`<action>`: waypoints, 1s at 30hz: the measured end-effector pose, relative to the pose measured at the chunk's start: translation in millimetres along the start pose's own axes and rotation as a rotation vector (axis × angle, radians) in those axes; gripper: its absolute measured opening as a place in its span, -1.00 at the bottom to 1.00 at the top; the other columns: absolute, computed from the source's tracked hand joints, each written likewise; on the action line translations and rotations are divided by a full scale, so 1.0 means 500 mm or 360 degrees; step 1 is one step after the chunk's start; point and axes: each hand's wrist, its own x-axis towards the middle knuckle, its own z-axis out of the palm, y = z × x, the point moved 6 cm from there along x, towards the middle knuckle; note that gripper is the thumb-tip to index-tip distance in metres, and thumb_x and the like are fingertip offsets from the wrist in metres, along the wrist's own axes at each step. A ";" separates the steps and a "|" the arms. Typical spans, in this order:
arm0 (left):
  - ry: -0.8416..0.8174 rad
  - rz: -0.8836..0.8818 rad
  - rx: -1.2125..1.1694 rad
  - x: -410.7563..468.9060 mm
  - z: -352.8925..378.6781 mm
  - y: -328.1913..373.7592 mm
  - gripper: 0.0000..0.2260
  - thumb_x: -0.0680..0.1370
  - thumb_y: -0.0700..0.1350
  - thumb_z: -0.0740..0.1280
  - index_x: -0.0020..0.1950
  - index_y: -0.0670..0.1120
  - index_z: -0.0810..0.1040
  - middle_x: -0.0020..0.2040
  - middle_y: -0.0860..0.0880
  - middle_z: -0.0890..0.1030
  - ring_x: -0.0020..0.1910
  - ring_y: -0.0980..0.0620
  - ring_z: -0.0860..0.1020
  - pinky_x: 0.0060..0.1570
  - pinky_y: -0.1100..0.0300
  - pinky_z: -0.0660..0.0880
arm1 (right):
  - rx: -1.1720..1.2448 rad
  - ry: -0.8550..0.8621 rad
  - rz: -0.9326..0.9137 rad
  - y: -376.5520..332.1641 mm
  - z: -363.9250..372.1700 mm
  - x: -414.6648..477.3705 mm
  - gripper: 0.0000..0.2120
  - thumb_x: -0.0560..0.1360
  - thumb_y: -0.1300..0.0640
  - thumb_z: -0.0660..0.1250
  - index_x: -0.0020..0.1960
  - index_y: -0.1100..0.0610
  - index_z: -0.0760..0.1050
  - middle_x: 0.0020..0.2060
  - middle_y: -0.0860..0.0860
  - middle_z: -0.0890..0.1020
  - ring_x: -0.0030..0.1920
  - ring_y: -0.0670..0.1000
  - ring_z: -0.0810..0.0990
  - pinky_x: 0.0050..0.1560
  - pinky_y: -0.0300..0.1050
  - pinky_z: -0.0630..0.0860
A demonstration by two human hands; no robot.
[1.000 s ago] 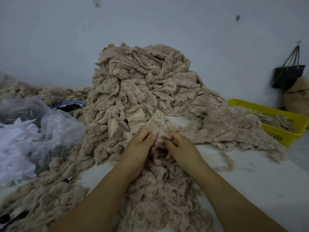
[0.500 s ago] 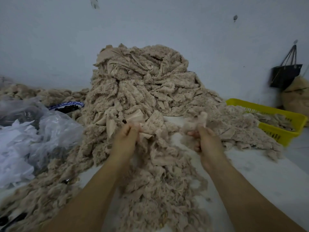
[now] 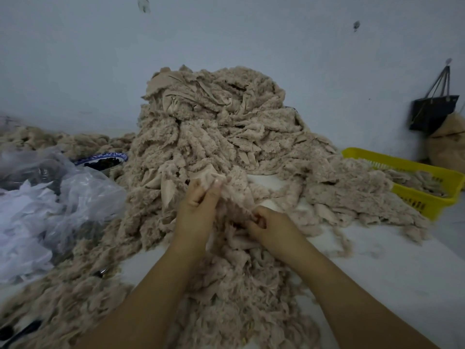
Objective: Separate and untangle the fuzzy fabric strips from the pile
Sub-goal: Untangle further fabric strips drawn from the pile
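Beige strips (image 3: 239, 285) are heaped loosely on the table (image 3: 377, 273) between the forearms, seemingly already pulled free. Just beyond, one strip (image 3: 235, 195) is stretched between the hands: its upper end is pinched by the left hand (image 3: 196, 207) and its lower end is gripped in the curled right hand (image 3: 271, 225). Compared with half a second earlier, the hands are drawn closer together and the right is lowered. Behind, the tall pile (image 3: 221, 127) is left largely tangled, so most work is judged undone. More strips are seen in the basket (image 3: 425, 200).
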 end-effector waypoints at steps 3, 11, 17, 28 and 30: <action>0.0102 -0.0117 -0.0104 0.006 -0.023 -0.012 -0.75 0.47 0.21 0.33 -0.02 0.15 0.73 -0.23 0.03 0.64 -0.26 0.08 0.57 -0.28 0.22 0.51 | 0.0132 0.0395 0.0199 0.030 -0.045 -0.001 -0.77 0.60 0.07 0.24 -0.22 0.10 0.42 -0.40 -0.04 0.43 -0.38 -0.05 0.38 -0.34 -0.09 0.30; -0.0215 -0.0128 -0.0147 0.016 0.004 -0.043 -0.69 0.58 0.20 0.29 0.02 0.02 0.70 0.04 -0.12 0.71 0.08 -0.10 0.67 0.03 0.07 0.59 | 0.0959 0.0258 -0.0012 -0.030 -0.031 -0.014 -0.75 0.56 -0.16 0.28 -0.21 -0.10 0.61 -0.31 -0.14 0.67 -0.34 -0.19 0.61 -0.28 -0.28 0.55; -0.0237 -0.0014 0.0250 0.006 0.013 -0.046 -0.58 0.63 0.23 0.09 0.04 0.06 0.67 -0.07 0.01 0.71 -0.24 0.04 0.67 -0.29 0.31 0.54 | 0.0658 -0.0063 0.0159 -0.011 0.017 -0.002 -0.81 0.61 0.15 0.25 -0.13 -0.09 0.46 -0.45 -0.07 0.61 -0.50 -0.27 0.52 -0.46 -0.44 0.37; -0.0643 -0.0264 0.1792 0.007 0.008 -0.111 -0.74 0.61 0.09 0.30 0.19 -0.05 0.54 0.07 0.01 0.47 0.21 -0.05 0.43 0.14 0.10 0.44 | 0.1603 0.0603 0.0529 0.086 -0.054 -0.001 -0.77 0.58 0.14 0.34 0.18 0.22 0.50 -0.17 0.04 0.71 -0.37 -0.08 0.63 -0.41 -0.26 0.52; -0.0614 -0.0233 0.1741 0.008 0.006 -0.109 -0.82 0.65 0.01 0.25 -0.01 -0.08 0.53 -0.05 -0.01 0.47 0.10 -0.06 0.45 -0.03 0.15 0.39 | 0.0928 0.0494 0.0387 0.072 -0.038 0.007 -0.83 0.62 0.07 0.26 0.15 0.11 0.53 -0.11 -0.04 0.70 -0.26 -0.12 0.65 -0.31 -0.28 0.52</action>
